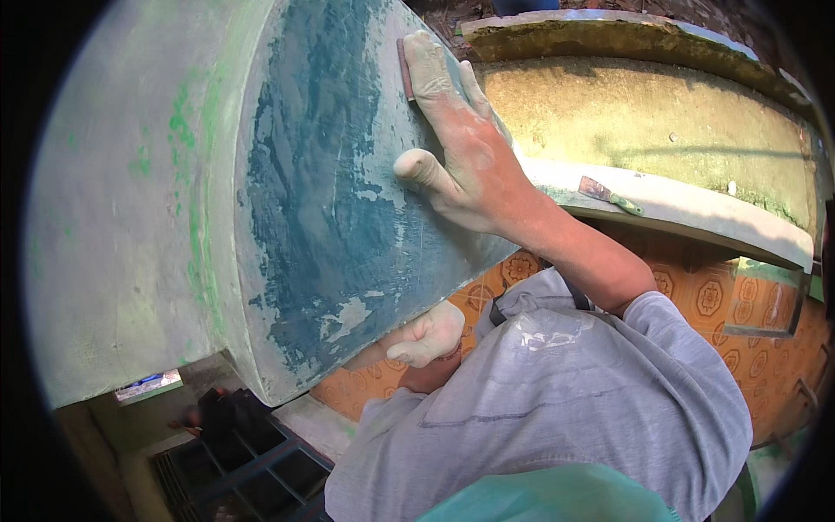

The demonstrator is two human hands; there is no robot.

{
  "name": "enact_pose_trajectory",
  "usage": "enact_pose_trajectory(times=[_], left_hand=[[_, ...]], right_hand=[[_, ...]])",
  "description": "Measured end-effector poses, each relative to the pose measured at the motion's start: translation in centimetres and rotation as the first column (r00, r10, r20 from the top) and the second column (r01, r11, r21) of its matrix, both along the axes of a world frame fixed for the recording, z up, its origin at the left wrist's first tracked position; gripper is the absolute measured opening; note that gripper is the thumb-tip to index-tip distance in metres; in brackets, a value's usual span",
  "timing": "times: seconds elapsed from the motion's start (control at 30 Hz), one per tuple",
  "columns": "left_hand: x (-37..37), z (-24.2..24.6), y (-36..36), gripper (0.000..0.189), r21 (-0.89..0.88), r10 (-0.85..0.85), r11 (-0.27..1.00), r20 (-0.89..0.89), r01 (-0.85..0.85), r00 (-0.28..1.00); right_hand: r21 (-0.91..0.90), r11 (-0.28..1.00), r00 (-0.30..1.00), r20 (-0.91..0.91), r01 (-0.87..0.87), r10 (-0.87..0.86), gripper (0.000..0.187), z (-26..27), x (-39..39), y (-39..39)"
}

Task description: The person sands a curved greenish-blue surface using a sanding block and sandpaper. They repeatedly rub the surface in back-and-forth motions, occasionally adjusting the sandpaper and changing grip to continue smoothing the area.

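My right hand [456,124], coated in pale dust, lies palm down on a curved column surface [319,196] with worn blue-green paint and whitish patches. Under its fingers is a reddish abrasive piece, likely sandpaper [406,72], its edge showing on the left; the thumb is spread away. My left hand [430,336], dusty too, is beside the lower edge of the column, thumb bent; its fingers are partly hidden, so I cannot tell whether it holds anything. To the right, a putty knife with a green handle [610,196] lies on a pale concrete ledge [704,212].
A pale wall with green smears [130,228] adjoins the column at left. Orange patterned floor tiles [698,293] show below the ledge. At lower left are a dark metal grille [261,466] and a person in dark clothes [225,414]. A mossy trough [639,117] lies beyond the ledge.
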State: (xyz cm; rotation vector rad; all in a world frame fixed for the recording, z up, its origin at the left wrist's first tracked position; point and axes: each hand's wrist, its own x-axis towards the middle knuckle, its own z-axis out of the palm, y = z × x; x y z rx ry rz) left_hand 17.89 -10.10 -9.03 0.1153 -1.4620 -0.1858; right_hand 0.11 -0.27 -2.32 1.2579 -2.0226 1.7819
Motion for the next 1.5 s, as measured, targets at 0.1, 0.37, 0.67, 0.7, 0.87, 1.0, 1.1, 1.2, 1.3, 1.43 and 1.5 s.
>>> enact_pose_trajectory(times=[0.1,0.37,0.67,0.7,0.87,1.0,1.1,1.2,1.3,1.43,1.5], left_hand=[[-0.4,-0.3,0.2,0.06,-0.015,-0.052,0.999,-0.035,0.051,0.998],[1.7,0.0,-0.4,0.066,-0.028,-0.14,0.988,0.278,0.154,0.95],[3.6,-1.2,-1.7,0.068,-0.054,-0.18,0.974,0.402,0.22,0.898],[3.3,-1.5,-2.1,0.067,-0.053,-0.158,0.981,0.33,0.185,0.931],[2.8,-4.4,-3.1,0.06,0.118,-0.21,0.97,-0.038,0.213,0.977],[2.1,-0.8,-0.4,0.067,0.069,-0.258,0.966,0.235,0.249,0.937],[1.5,-0.8,-0.3,0.056,0.028,-0.073,0.997,0.129,0.069,0.989],[1.9,-0.7,-0.6,0.061,-0.04,-0.224,0.967,0.343,0.253,0.912],[2.0,0.9,-1.3,0.061,-0.136,-0.291,0.911,0.455,0.388,0.842],[-0.8,2.4,0.5,0.061,-0.05,-0.174,0.98,0.233,0.19,0.957],[-1.4,2.7,0.8,0.062,-0.016,-0.199,0.978,0.206,0.206,0.958]], right_hand=[[-0.004,1.0,1.0,0.003,0.01,-0.01,0.113,-1.2,1.8,0.5],[-0.007,1.0,1.0,0.01,-0.02,0.02,0.116,0.2,-0.3,-0.1],[0.007,0.999,0.998,-0.049,0.033,-0.033,0.107,-0.4,-0.6,-0.1],[-0.007,0.999,0.999,-0.035,0.037,-0.037,0.107,-0.3,-0.8,-0.1],[-0.009,0.999,0.998,0.057,-0.034,0.034,0.108,-2.9,5.9,2.0],[-0.045,0.999,1.0,-0.01,-0.013,0.013,0.112,-0.9,0.9,0.3],[-0.073,0.997,1.0,-0.015,-0.028,0.027,0.116,-0.6,0.0,-0.2],[-0.035,0.992,0.989,0.083,-0.122,0.125,0.116,-2.1,5.7,2.2],[0.006,0.999,0.999,-0.006,-0.044,0.044,0.116,-1.7,4.2,1.8],[-0.083,0.996,1.0,-0.009,-0.025,0.024,0.114,-0.4,-0.4,-0.1],[-0.047,0.998,0.997,0.056,-0.047,0.05,0.112,-2.0,4.1,1.5]])
